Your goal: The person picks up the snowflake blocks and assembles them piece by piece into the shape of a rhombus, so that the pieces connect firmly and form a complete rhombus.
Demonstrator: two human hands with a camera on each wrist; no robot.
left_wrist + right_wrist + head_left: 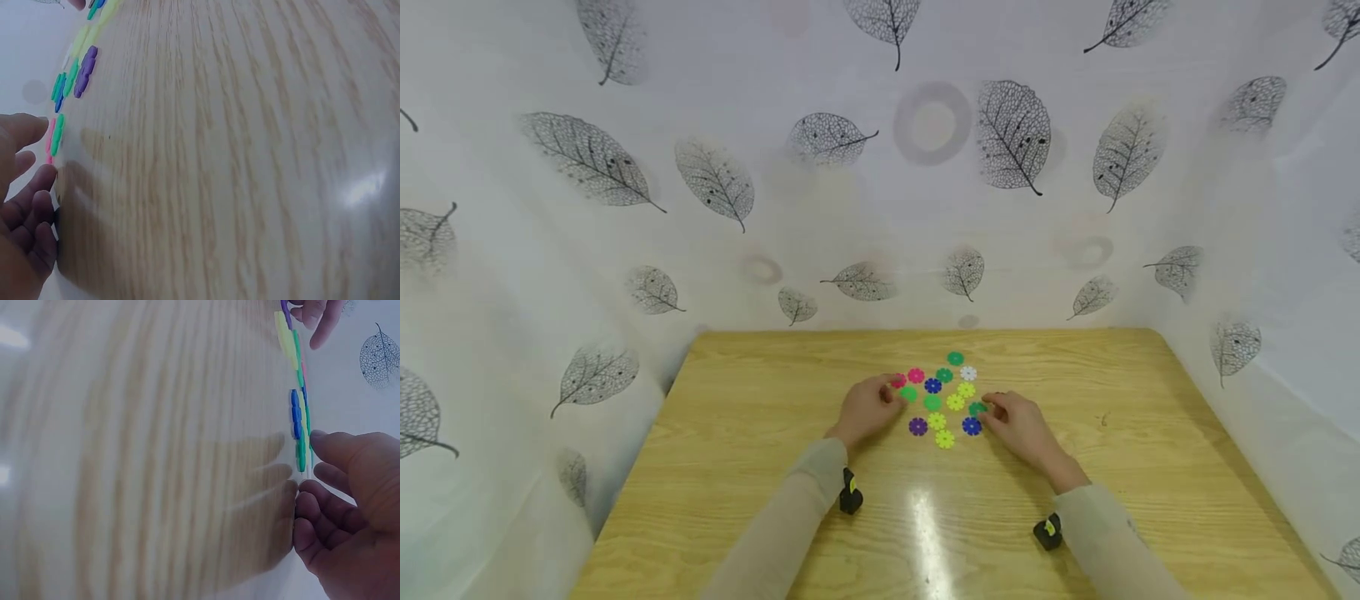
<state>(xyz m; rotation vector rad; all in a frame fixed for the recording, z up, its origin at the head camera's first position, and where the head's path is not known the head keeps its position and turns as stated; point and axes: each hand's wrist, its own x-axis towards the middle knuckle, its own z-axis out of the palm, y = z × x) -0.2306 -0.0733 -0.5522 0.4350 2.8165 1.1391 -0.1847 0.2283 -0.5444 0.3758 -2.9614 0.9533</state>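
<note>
Several flat, notched, flower-shaped plastic discs lie loosely grouped on the wooden table. My left hand (871, 408) is at the group's left side, fingers loosely bent, its fingertips right by a pink disc (898, 381) and a light green disc (909, 394). At the right side, my right hand (1021, 423) has its fingertips at the edge of a dark green disc (977, 408), with a blue disc (972, 426) just nearer me. In the right wrist view the thumb and fingers stand apart beside the green disc (302, 455). Neither hand shows a disc pinched in it.
Between the hands lie yellow discs (956, 402), a purple disc (918, 427), a white disc (968, 373) and more green, blue and pink ones. The wooden table (760, 375) meets a white leaf-print curtain (865, 200) at the back and sides. Black cameras sit at both wrists.
</note>
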